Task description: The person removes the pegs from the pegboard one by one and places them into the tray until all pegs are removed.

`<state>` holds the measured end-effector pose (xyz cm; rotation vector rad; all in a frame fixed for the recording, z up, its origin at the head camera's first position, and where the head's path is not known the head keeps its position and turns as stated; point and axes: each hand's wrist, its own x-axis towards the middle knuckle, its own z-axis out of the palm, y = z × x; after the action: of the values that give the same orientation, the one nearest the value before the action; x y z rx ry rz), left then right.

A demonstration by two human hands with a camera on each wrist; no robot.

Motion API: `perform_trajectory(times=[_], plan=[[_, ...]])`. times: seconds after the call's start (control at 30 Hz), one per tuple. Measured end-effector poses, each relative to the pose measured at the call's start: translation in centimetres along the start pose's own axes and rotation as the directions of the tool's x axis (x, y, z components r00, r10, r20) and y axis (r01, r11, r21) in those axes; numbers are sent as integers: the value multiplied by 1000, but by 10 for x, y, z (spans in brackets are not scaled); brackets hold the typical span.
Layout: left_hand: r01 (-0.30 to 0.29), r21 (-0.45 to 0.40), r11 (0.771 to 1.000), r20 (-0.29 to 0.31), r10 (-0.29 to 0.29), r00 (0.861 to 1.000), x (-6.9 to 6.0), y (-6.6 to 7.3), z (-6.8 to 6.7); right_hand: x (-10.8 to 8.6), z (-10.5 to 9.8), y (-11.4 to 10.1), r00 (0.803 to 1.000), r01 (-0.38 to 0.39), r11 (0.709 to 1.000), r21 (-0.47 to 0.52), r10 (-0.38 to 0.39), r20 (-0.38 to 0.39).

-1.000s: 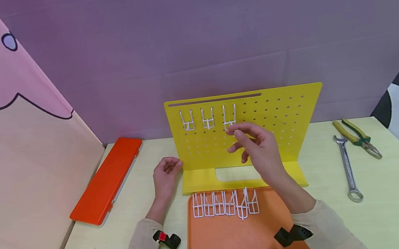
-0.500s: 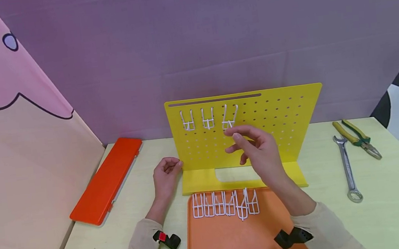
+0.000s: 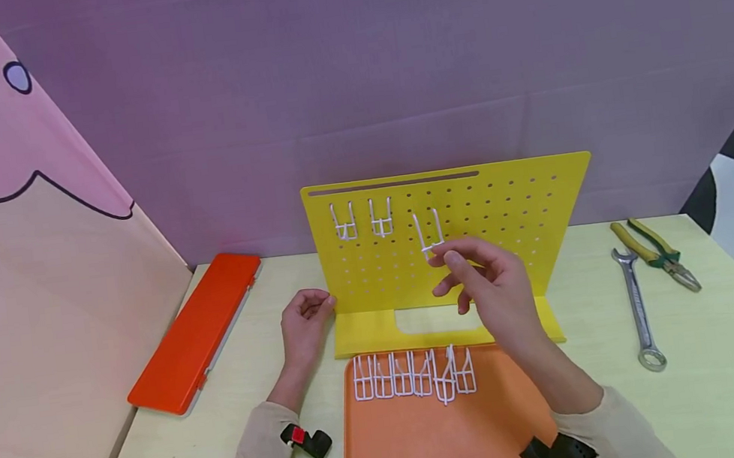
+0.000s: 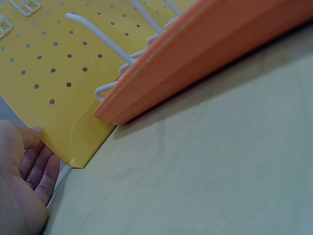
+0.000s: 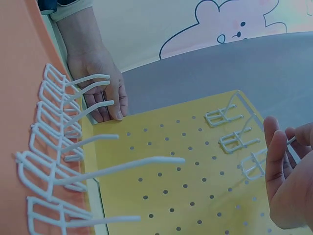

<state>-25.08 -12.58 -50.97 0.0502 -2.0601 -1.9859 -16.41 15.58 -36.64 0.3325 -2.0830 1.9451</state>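
Note:
My right hand pinches a white wire pegboard hook between thumb and forefinger, in front of the yellow pegboard. The prongs of that hook point upward; whether they touch the board I cannot tell. Two similar hooks, a left one and another, hang in the top row at the board's left. My left hand grips the board's lower left edge; in the left wrist view, the thumb lies at the edge with fingers behind. On the orange tray, several white hooks stand in a row.
Left of the board lies a red lidded case. To the right are a combination wrench and pliers with green-yellow handles. A purple cloth hangs behind the pale table.
The third hook was against the top row of holes; my right hand has drawn it down and slightly right, out of that row. My left hand has stayed at the board's edge.

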Motion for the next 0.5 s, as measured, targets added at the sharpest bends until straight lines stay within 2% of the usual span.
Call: perform_trajectory(times=[0.33, 0.5], plan=[[2, 3, 1000, -10, -2, 1000, 0, -1, -1, -15, -17, 2, 1000, 2, 1000, 7, -2, -19], [4, 16, 1000, -3, -4, 1000, -1, 0, 0, -22, -27, 6, 1000, -20, 1000, -6, 20, -24]])
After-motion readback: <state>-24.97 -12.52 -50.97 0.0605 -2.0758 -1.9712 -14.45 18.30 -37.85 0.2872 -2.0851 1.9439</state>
